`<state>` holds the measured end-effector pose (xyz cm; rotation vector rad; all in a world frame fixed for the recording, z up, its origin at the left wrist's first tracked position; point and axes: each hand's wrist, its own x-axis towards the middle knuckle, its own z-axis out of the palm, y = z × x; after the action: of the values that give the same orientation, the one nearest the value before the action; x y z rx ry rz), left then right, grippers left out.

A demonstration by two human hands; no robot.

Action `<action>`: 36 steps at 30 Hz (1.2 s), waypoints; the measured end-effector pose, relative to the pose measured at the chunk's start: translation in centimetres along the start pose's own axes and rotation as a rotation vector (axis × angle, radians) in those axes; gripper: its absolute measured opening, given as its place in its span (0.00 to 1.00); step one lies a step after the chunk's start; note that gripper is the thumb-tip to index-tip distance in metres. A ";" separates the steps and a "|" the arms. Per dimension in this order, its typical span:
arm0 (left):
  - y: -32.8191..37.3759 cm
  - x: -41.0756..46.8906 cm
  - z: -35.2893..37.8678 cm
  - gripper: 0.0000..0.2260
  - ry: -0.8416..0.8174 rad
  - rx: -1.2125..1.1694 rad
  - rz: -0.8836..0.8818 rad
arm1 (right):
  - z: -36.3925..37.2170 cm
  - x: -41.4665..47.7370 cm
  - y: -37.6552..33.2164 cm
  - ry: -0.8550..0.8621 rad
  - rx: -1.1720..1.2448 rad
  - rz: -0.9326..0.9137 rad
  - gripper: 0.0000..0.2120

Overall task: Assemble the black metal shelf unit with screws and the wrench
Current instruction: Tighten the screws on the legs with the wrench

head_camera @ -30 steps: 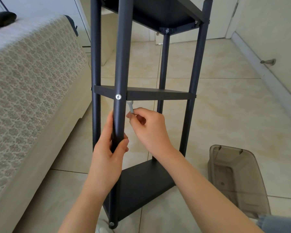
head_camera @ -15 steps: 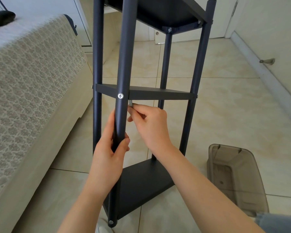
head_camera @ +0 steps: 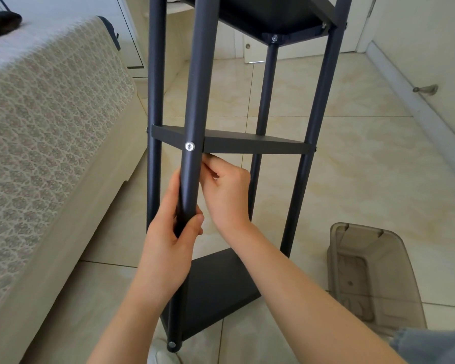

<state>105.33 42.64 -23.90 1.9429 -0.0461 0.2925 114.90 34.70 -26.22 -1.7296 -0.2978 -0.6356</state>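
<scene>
Left hand grips the front post of the black shelf unit, fingers wrapped round it below the silver screw. Right hand sits just right of that post, directly under the middle shelf, fingers curled and pinched together; whatever they pinch is hidden, cannot tell. Unit stands upright on the tiled floor, between the bed and a translucent bin.
</scene>
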 end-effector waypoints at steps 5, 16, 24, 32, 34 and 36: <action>-0.1 0.0 -0.4 0.37 0.004 -0.003 -0.004 | 1.2 0.1 0.6 0.044 0.061 0.013 0.08; -0.2 0.0 -0.8 0.37 0.016 -0.016 -0.026 | 1.3 -0.1 0.5 -0.021 0.142 0.054 0.07; 0.0 0.1 -1.1 0.36 0.006 -0.053 -0.023 | -0.8 -0.4 0.4 -0.255 0.041 0.119 0.08; 0.0 0.0 -1.5 0.36 0.005 -0.044 -0.032 | -2.3 -0.1 -1.0 -0.270 0.032 0.122 0.07; 0.1 0.0 -1.4 0.36 0.006 -0.042 -0.030 | -2.4 -0.1 -1.3 -0.261 0.025 0.131 0.08; 0.1 0.0 -1.3 0.36 0.002 -0.032 -0.024 | -2.5 0.1 -1.5 -0.256 0.017 0.137 0.08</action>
<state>105.11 43.80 -23.38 1.9096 -0.0259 0.2760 113.62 32.68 -24.61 -1.7996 -0.3584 -0.3113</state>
